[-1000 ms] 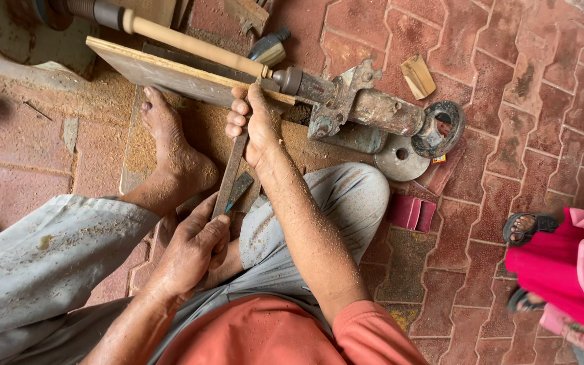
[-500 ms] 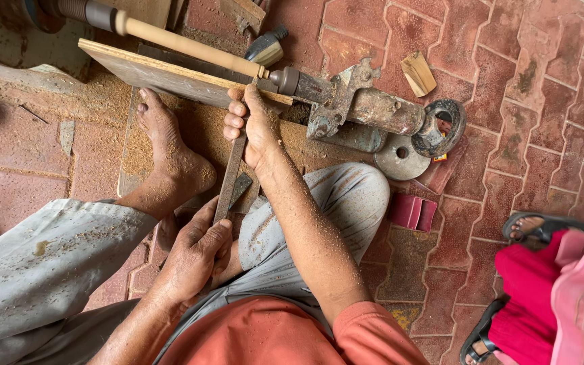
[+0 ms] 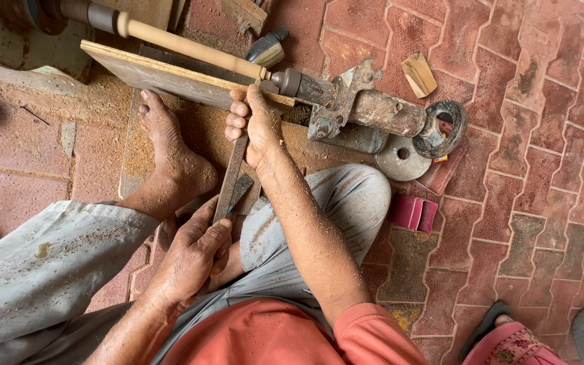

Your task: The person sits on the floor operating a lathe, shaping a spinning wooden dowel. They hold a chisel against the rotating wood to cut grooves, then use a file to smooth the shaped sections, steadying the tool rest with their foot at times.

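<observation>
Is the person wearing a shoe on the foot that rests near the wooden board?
No, the foot beside the wooden board is bare, resting on the sawdust-covered ground with toes uncovered.

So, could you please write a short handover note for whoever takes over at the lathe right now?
Left hand: grips the handle end of the long flat chisel.
Right hand: fingers steady the chisel's tip on the wooden plank rest, at the pale wooden spindle.
Spindle sits between the lathe's drive end and the rusty tailstock; bare foot rests beside the plank.
Done: spindle looks round and smooth.
Left: cannot tell how much shaping remains.
</observation>
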`<control>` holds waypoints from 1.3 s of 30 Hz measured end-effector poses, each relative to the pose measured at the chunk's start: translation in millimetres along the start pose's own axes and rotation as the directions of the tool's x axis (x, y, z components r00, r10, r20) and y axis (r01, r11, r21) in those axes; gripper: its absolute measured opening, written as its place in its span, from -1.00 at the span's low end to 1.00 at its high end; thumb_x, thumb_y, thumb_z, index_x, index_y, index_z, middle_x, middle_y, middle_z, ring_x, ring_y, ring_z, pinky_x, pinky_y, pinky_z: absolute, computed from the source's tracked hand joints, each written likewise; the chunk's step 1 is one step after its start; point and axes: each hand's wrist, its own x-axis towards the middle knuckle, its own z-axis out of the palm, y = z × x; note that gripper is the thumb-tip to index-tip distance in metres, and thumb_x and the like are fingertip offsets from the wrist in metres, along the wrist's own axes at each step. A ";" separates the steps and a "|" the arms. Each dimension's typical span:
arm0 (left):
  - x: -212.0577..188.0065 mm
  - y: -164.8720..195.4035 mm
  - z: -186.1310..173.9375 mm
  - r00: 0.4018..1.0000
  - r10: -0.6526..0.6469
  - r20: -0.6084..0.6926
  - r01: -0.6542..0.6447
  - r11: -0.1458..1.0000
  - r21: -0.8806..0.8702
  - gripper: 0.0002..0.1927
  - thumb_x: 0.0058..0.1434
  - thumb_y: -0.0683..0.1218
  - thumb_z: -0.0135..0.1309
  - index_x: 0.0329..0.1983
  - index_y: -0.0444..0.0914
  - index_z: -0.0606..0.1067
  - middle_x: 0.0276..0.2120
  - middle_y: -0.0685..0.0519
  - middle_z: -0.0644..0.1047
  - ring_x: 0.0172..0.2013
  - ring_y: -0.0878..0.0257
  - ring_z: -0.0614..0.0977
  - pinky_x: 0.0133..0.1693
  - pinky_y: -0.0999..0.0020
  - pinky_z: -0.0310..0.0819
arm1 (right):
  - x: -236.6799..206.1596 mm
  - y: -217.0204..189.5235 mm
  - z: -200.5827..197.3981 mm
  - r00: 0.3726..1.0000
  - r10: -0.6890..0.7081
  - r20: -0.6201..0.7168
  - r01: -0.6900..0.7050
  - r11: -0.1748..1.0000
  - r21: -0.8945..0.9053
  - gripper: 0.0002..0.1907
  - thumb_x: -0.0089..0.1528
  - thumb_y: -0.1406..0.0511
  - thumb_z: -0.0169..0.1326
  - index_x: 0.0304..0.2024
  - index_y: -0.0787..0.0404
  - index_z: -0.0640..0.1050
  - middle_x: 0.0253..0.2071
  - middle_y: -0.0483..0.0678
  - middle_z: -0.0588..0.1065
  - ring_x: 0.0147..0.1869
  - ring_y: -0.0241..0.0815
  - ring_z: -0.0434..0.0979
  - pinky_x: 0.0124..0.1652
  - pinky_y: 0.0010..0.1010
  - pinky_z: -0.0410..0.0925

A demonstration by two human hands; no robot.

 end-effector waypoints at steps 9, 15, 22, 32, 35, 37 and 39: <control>-7.0 5.9 -5.4 0.999 -0.027 -0.033 0.029 0.999 0.045 -0.47 0.37 -0.10 -0.13 0.43 -0.24 0.30 -0.63 0.16 0.23 -0.66 0.41 0.22 -0.65 0.50 0.14 | 1.5 3.6 0.8 1.000 -0.001 -0.005 0.001 1.000 0.011 -0.57 0.43 -0.04 -0.07 -0.09 0.18 0.45 -0.49 -0.31 0.23 -0.47 -0.46 0.19 -0.53 -0.59 0.19; -9.6 11.2 -9.4 1.000 -0.021 0.006 0.021 1.000 -0.020 -0.48 0.37 -0.11 -0.12 0.41 -0.26 0.32 -0.63 0.17 0.21 -0.67 0.41 0.20 -0.65 0.50 0.10 | -2.1 6.1 4.5 0.999 -0.040 -0.017 0.040 0.999 -0.011 -0.57 0.42 -0.05 -0.07 -0.13 0.17 0.44 -0.49 -0.30 0.25 -0.48 -0.45 0.20 -0.53 -0.58 0.19; -10.6 26.6 -4.6 0.995 -0.039 -0.090 0.047 0.994 0.097 -0.51 0.32 -0.14 -0.10 0.32 -0.28 0.42 -0.66 0.15 0.25 -0.70 0.40 0.23 -0.67 0.46 0.13 | 3.1 3.3 6.2 1.000 -0.014 -0.027 0.015 0.999 0.038 -0.57 0.42 -0.05 -0.07 -0.13 0.17 0.45 -0.50 -0.30 0.25 -0.48 -0.46 0.21 -0.53 -0.59 0.20; -15.0 25.5 -5.7 0.998 -0.029 -0.052 0.032 0.997 0.076 -0.52 0.33 -0.12 -0.10 0.32 -0.29 0.42 -0.65 0.16 0.24 -0.69 0.40 0.22 -0.67 0.47 0.11 | 1.9 5.1 5.5 1.000 0.000 -0.026 0.002 0.999 0.052 -0.58 0.42 -0.05 -0.06 -0.14 0.16 0.45 -0.49 -0.29 0.25 -0.47 -0.45 0.21 -0.52 -0.59 0.20; -17.1 25.4 -4.5 0.999 -0.021 -0.047 0.023 0.999 0.043 -0.52 0.33 -0.13 -0.10 0.32 -0.29 0.42 -0.64 0.16 0.24 -0.69 0.41 0.22 -0.66 0.48 0.10 | 1.2 6.1 3.8 1.000 -0.004 -0.020 0.004 0.999 0.041 -0.57 0.41 -0.06 -0.06 -0.14 0.16 0.45 -0.49 -0.30 0.25 -0.47 -0.45 0.21 -0.53 -0.58 0.19; -18.0 25.8 -4.0 0.997 -0.023 -0.070 0.029 0.996 0.082 -0.52 0.33 -0.13 -0.10 0.32 -0.28 0.42 -0.64 0.15 0.26 -0.68 0.41 0.23 -0.66 0.48 0.12 | 2.8 5.9 2.7 1.000 -0.019 -0.003 0.019 0.999 0.039 -0.58 0.42 -0.05 -0.06 -0.14 0.17 0.45 -0.49 -0.30 0.25 -0.47 -0.44 0.21 -0.53 -0.58 0.20; -19.4 24.7 -4.1 0.996 -0.035 -0.083 0.043 0.994 0.100 -0.52 0.32 -0.13 -0.10 0.31 -0.27 0.42 -0.64 0.15 0.26 -0.69 0.39 0.23 -0.66 0.47 0.12 | 2.2 7.8 1.3 1.000 -0.007 -0.009 0.007 0.999 0.044 -0.58 0.42 -0.05 -0.06 -0.13 0.17 0.45 -0.49 -0.30 0.25 -0.47 -0.45 0.21 -0.53 -0.58 0.20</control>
